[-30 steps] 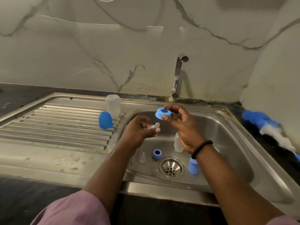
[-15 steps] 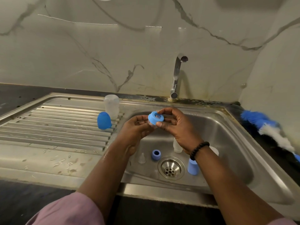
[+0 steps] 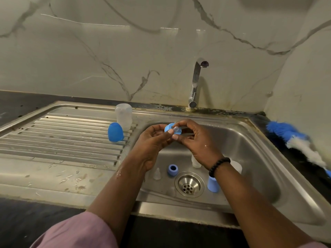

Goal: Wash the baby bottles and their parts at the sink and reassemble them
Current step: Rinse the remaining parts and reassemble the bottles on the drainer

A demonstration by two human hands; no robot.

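While both hands are held above the sink basin [image 3: 254, 140], a blue collar ring [image 3: 168, 127] with a clear teat [image 3: 175, 129] is pinched by the left hand [image 3: 152, 140] and the right hand [image 3: 195, 140]. At 9 o'clock, a blue cap [image 3: 115, 132] and clear bottle [image 3: 123, 116] are noted on the drainer.

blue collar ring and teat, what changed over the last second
The left hand brought the clear teat to the blue collar ring held by the right hand; its tip now pokes through the ring. The parts in the sink and on the drainboard stayed put.
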